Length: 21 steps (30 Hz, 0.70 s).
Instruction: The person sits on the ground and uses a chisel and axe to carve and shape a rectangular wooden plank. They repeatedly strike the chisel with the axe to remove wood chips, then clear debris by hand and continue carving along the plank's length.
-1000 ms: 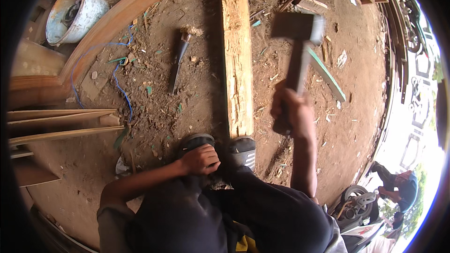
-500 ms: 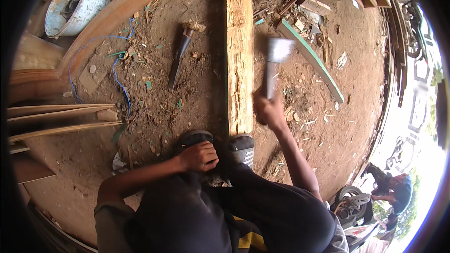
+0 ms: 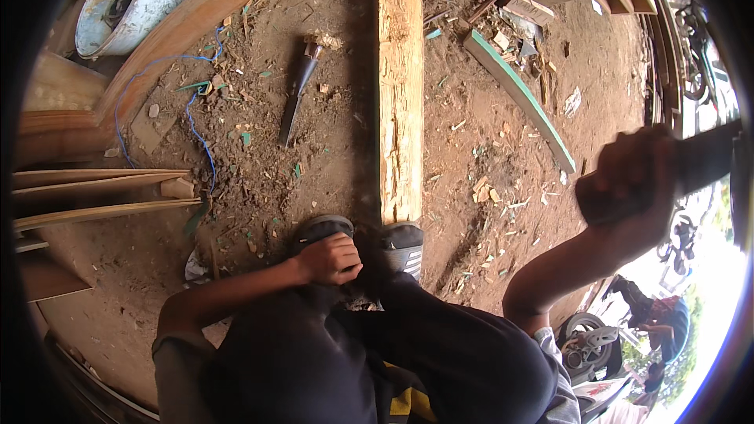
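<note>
My right hand [image 3: 632,180] is raised at the right, wrapped round the dark handle of a short-handled chopping tool [image 3: 711,159]. The tool's broad head is dark and cut off by the picture's right rim. A long rough-hewn wooden beam [image 3: 400,94] lies on the ground ahead of me, its near end touching my right shoe [image 3: 403,247]. My left hand [image 3: 331,259] is curled into a fist above my left shoe, with nothing visible in it. A chisel [image 3: 301,90] with a frayed wooden top lies on the dirt left of the beam.
Wood chips litter the dirt. A curved green-edged strip [image 3: 522,102] lies right of the beam. At left are a curved wooden frame [image 3: 212,12], a whitish bucket [image 3: 141,20], blue string [image 3: 200,133] and boards [image 3: 102,188]. A person [image 3: 664,322] and a motorcycle [image 3: 585,345] are at lower right.
My right hand has swung the chopping tool up and to the right, away from beside the beam. My left fist has barely shifted; the beam and chisel lie as before.
</note>
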Motion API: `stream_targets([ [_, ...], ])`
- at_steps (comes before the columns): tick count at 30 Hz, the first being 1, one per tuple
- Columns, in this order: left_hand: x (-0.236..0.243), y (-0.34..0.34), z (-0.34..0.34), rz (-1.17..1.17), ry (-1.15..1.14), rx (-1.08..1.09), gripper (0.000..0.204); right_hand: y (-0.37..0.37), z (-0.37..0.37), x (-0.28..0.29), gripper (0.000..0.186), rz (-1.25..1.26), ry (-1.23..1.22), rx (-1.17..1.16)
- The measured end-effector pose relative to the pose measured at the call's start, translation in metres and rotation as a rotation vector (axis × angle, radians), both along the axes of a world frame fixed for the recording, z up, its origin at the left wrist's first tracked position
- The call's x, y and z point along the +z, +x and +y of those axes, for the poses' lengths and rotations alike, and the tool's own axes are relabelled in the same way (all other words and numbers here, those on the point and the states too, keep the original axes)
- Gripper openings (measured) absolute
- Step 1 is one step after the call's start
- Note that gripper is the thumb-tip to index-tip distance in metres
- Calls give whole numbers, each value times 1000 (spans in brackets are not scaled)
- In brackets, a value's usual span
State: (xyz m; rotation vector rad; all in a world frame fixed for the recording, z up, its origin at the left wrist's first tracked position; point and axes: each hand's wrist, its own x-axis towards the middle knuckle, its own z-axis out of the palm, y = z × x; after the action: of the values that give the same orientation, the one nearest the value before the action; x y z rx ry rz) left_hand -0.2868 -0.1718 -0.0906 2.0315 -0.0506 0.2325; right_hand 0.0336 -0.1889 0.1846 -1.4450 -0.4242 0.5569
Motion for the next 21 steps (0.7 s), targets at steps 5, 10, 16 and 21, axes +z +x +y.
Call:
stream_targets([
  [5, 0, 0, 0, -1, 1, 3, 11, 13, 69, -29, 34, -461, 129, -166],
  [10, 0, -1, 1, -21, -6, 13, 12, -11, 56, -153, 11, 73, -848, 412],
  [16, 0, -1, 1, -6, -7, 7, 12, 9, 24, -102, 14, 198, -702, 480],
  [21, -1, -2, -1, 8, -6, 10, 13, 31, -4, -16, 19, 111, -222, 419],
])
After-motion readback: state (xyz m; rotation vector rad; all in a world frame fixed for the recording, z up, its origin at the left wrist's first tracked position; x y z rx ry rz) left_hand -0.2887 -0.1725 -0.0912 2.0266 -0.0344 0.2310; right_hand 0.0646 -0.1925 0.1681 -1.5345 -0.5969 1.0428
